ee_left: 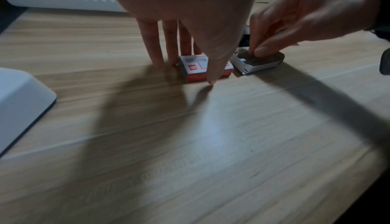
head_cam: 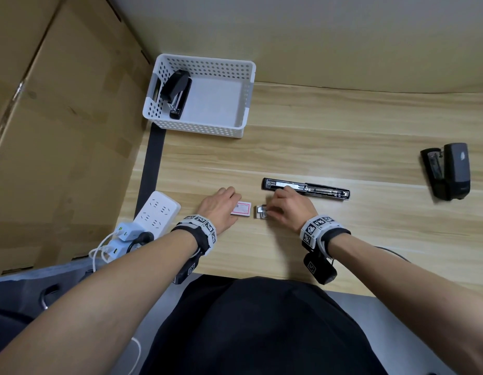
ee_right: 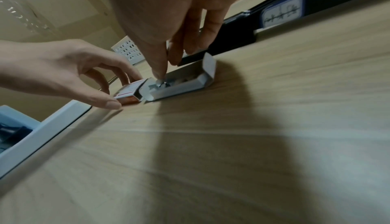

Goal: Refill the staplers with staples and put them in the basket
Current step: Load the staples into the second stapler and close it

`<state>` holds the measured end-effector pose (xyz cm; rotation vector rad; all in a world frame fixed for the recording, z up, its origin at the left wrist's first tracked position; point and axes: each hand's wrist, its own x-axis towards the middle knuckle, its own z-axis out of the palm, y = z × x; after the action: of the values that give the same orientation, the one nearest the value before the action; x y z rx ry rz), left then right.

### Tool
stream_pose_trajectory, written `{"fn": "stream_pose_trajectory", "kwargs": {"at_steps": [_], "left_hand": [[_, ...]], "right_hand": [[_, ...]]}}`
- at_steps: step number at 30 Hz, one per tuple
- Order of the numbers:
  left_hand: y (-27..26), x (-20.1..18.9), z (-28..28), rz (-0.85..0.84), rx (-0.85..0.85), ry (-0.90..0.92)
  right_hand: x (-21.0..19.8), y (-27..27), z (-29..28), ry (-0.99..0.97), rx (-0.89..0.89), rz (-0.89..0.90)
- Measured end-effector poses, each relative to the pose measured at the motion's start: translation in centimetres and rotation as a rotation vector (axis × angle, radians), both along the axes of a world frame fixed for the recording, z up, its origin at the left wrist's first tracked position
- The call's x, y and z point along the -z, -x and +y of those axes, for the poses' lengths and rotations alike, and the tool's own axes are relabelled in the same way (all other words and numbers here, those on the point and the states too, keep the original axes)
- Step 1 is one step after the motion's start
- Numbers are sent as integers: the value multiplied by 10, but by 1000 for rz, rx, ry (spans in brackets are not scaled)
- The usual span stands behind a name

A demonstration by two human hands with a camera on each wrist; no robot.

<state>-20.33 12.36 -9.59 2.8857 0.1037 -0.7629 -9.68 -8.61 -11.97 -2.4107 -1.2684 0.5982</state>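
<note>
Low in the centre of the head view, our left hand point(head_cam: 221, 205) clasps the red box point(head_cam: 243, 208) between thumb and fingers on the table point(head_cam: 343, 239). Just right of it, our right hand point(head_cam: 289, 205) pinches staples point(ee_right: 164, 82) in the open tray point(head_cam: 258, 214). Behind lies an opened stapler point(head_cam: 306, 188). A second stapler point(head_cam: 448, 170) stands at the right edge. At upper left, the basket point(head_cam: 207, 128) holds a third stapler point(head_cam: 176, 90).

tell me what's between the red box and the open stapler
The staple tray lies between the red box and the open stapler, with the right hand pinching into it. The head view shows it; the right wrist view confirms.
</note>
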Motion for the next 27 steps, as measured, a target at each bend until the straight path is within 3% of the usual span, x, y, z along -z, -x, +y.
{"fn": "stream_pose_trajectory", "kwargs": {"at_steps": [12, 27], "left_hand": [[0, -3, 3, -22, -32, 31], [-17, -10, -10, -50, 1, 104]], "right_hand": [[4, 7, 28, 113, -4, 17], [-14, -14, -11, -15, 263, 194]]}}
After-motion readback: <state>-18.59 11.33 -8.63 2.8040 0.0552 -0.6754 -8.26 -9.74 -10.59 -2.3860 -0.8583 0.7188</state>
